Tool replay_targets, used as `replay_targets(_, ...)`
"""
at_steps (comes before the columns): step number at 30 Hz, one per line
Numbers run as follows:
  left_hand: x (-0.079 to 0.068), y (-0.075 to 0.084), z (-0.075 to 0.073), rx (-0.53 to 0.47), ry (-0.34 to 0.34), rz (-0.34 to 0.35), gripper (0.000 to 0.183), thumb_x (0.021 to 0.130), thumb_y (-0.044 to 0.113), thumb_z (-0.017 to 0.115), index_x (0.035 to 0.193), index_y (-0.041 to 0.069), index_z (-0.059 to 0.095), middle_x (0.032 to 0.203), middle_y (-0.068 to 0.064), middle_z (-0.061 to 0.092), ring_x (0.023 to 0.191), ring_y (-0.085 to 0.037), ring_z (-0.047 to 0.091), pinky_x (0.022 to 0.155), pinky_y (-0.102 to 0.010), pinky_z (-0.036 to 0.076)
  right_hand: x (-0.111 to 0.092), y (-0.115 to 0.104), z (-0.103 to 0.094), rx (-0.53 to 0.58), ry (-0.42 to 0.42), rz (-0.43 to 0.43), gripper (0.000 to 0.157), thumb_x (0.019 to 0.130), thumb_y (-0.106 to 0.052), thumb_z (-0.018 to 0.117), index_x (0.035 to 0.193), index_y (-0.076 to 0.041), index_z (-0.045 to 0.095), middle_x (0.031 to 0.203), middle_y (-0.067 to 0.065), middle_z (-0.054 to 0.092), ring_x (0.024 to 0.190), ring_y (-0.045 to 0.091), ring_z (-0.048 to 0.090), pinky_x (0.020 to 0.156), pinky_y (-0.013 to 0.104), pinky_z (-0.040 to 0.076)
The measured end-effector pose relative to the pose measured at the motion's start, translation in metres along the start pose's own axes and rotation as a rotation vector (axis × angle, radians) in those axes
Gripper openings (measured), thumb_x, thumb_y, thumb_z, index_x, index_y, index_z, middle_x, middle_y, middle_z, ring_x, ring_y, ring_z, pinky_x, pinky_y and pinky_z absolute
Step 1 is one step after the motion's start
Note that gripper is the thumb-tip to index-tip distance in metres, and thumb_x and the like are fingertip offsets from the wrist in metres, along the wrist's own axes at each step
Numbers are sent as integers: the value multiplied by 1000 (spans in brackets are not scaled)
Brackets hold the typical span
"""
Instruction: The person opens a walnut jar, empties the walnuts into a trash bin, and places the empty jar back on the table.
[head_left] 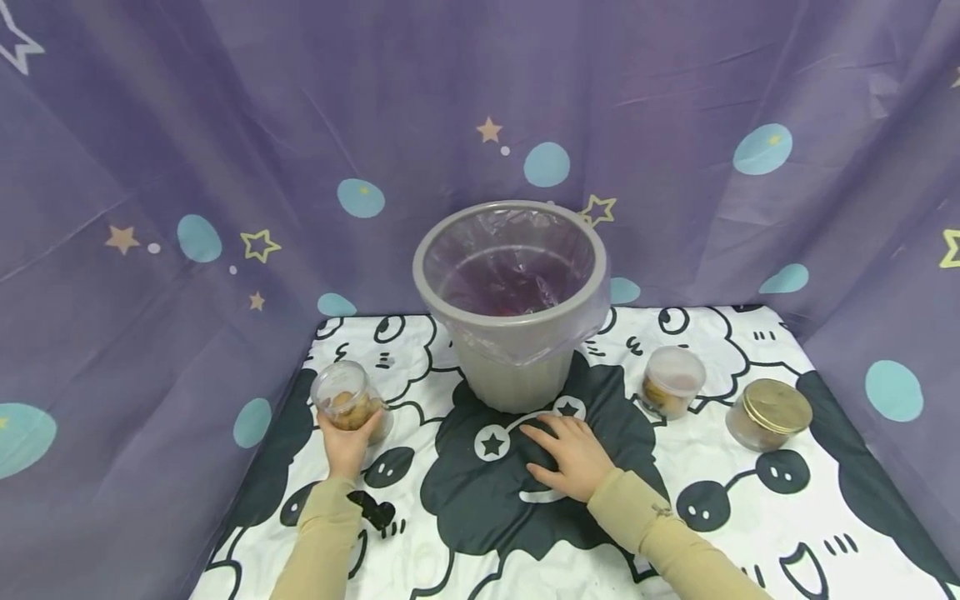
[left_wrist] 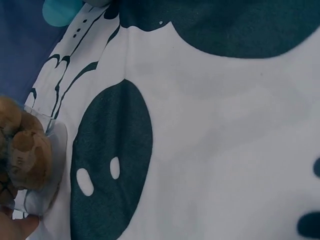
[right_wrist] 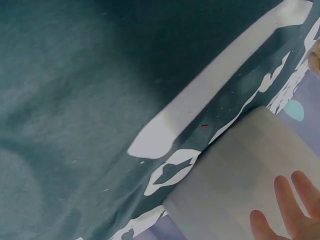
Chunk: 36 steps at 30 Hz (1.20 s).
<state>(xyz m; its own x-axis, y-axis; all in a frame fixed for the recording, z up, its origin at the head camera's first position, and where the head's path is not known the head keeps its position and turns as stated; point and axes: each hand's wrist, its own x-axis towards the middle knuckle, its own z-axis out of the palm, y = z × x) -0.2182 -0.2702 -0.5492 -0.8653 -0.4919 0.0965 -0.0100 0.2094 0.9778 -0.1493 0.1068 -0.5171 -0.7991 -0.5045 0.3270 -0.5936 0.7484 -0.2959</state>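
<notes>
My left hand [head_left: 347, 446] grips a clear plastic jar [head_left: 341, 379] of round brown cookies at the left side of the cloth. In the left wrist view the cookies [left_wrist: 31, 157] show through the jar's wall, beside a pale round edge [left_wrist: 59, 160]; whether that edge belongs to the jar, I cannot tell. A fingertip touches the jar low down. My right hand [head_left: 573, 458] has its fingers spread over the dark patch of the cloth and holds nothing. Just beyond it stands a grey trash bin [head_left: 517, 375], upright, lined with a clear bag [head_left: 585, 312].
To the right stand a small tub with a whitish lid [head_left: 675, 371], brown food inside, and a jar with a gold lid [head_left: 777, 406]. A black-and-white cartoon cloth [head_left: 420, 533] covers the table. Purple curtains [head_left: 450, 100] close off the back and sides.
</notes>
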Motion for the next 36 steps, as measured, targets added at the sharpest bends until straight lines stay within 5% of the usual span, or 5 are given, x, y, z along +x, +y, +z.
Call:
replay_targets(15,-18,8,-2,-3,-38,8,95,69,0,81,143,3,22,140,-22,36,131,-34,36,112,-46,30,7,-10,0,36,-5,-7,54,86,-41,64,134,-18,54,129,12,54,116,31,53,97,52,43)
replay_targets(22,-39,29,1,44,-154,106,96,69,0,81,144,3,22,138,-22,38,130,-34,36,111,-50,28,15,-18,-17,93,41,-28,55,86,-38,64,136,-20,51,131,13,52,117,31,53,97,51,44)
replay_targets(28,-57,55,8,52,-255,121,98,68,-1,81,145,8,21,140,-19,36,130,-32,36,110,-48,30,26,-28,-35,116,91,-100,57,86,-37,65,137,-18,50,132,12,51,118,29,52,96,49,45)
replay_targets(33,-73,74,13,69,-294,164,98,66,-5,81,144,7,24,137,-17,41,121,-16,41,104,-22,33,29,-35,-48,112,117,-97,59,84,-36,68,137,-20,49,134,11,50,119,28,52,96,49,45)
replay_targets(36,-76,69,16,84,-304,198,100,63,-3,84,144,9,27,135,-14,43,121,-16,42,104,-23,33,30,-36,-51,107,137,-108,59,83,-35,69,137,-20,49,134,11,50,119,29,52,96,48,45)
